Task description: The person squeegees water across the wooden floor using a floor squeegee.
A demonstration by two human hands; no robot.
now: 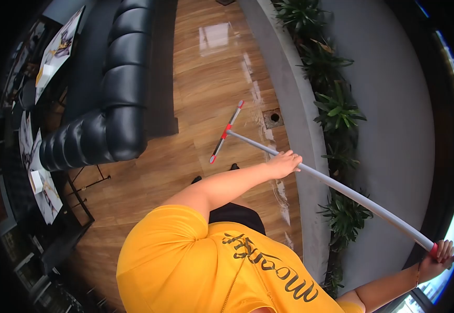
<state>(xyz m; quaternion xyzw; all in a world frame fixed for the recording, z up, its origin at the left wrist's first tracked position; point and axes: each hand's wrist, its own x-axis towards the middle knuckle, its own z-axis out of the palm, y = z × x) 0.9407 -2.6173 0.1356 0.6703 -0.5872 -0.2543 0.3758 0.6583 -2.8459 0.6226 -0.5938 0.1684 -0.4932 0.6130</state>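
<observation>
A floor squeegee with a long grey pole (362, 201) runs across the view from lower right to upper left. Its red, black and silver head (227, 130) is low over or on the wood floor (206, 88); contact I cannot tell. My left hand (285, 164) is closed around the lower part of the pole, my arm reaching across my body. At the pole's red upper end, my right hand (438, 259) is wrapped round the grip, far out to the right. Wet, shiny streaks (281, 201) lie on the floor near the squeegee.
A square floor drain (274, 118) sits right of the squeegee head. Beyond it runs a grey concrete ledge (310, 208) with green plants (339, 112). On the left stand a black tufted sofa (125, 78) and marble-patterned tables (44, 195). My shoes (234, 167) are just below the head.
</observation>
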